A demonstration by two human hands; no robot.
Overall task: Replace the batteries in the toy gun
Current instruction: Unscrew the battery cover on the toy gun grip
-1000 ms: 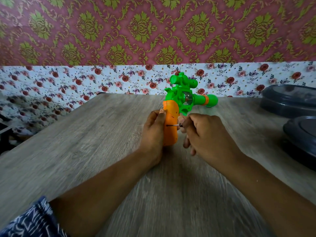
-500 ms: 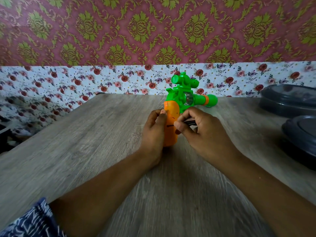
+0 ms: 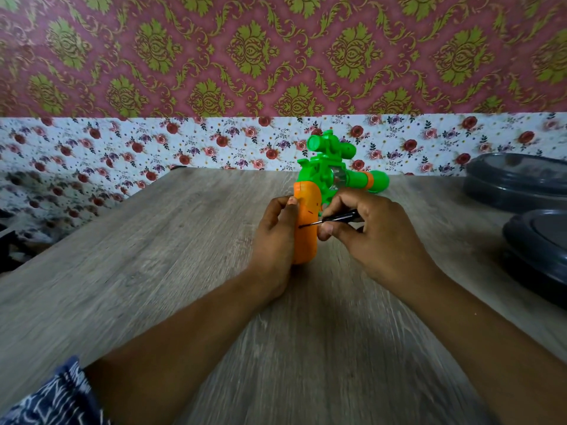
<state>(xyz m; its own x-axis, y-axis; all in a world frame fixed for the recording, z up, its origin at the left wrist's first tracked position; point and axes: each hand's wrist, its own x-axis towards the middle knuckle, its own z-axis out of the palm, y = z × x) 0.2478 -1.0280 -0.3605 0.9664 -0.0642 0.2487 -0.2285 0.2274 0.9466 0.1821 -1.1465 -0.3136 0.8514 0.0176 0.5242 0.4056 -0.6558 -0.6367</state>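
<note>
A single wide-angle camera worn on the person's head looks forward and down over the grey wood-grain bench, close enough that both forearms run in from the bottom edge. It faces the patterned red-and-green wallpapered wall behind the bench's far edge.

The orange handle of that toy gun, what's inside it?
Not visible: the orange handle is closed. The right hand holds a small screwdriver with its tip at the handle while the left hand steadies it.

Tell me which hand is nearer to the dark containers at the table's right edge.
Right. The right hand, holding the screwdriver at the toy gun, lies between the gun and the dark containers; the left hand grips the gun's far side.
</note>
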